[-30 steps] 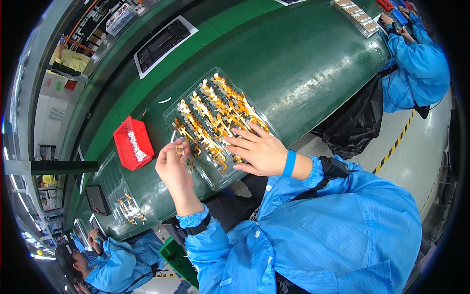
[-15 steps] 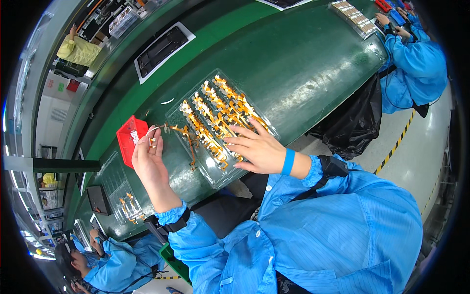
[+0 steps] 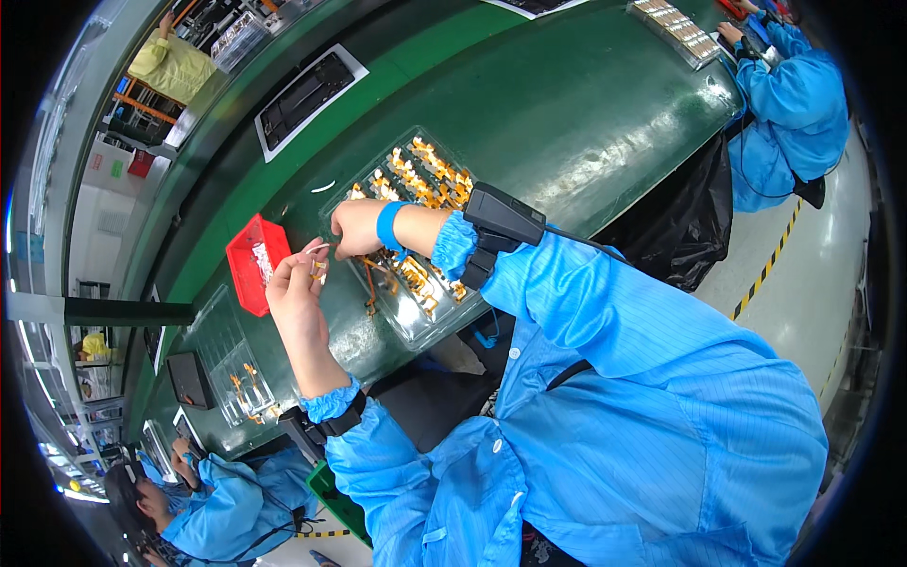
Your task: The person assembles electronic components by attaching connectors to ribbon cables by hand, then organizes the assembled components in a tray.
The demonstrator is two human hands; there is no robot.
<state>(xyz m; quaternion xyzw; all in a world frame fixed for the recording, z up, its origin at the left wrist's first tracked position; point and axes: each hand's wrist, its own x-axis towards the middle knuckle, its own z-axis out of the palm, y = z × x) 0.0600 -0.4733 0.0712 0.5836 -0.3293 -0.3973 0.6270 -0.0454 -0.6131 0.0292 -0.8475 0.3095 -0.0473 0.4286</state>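
My left hand (image 3: pixel 297 286) is closed in a pinch beside the red bin, holding a small flex cable (image 3: pixel 319 271) with pale and gold parts. A thin white strip (image 3: pixel 317 248) sticks out at its fingertips. My right hand (image 3: pixel 357 227), with a blue wristband, reaches across the tray and meets the left fingertips; its fingers are closed, and what they grip is hidden. Beneath the right wrist lies a clear plastic tray (image 3: pixel 416 336) with rows of orange flex cables (image 3: pixel 416 170) bearing white pieces. A loose brownish cable (image 3: pixel 371 295) hangs over the tray's left side.
A red bin (image 3: pixel 248 291) with white scraps stands left of the tray. Another clear tray (image 3: pixel 227 392) with a few cables lies farther left, near a dark box (image 3: pixel 190 382). Co-workers in blue sit at both ends of the green table (image 3: pixel 548 104). A white strip (image 3: pixel 323 187) lies behind.
My right hand has left the cables in the tray and moved left to my left hand, its fingers now closed. The left hand has stayed near the red bin, turning slightly.
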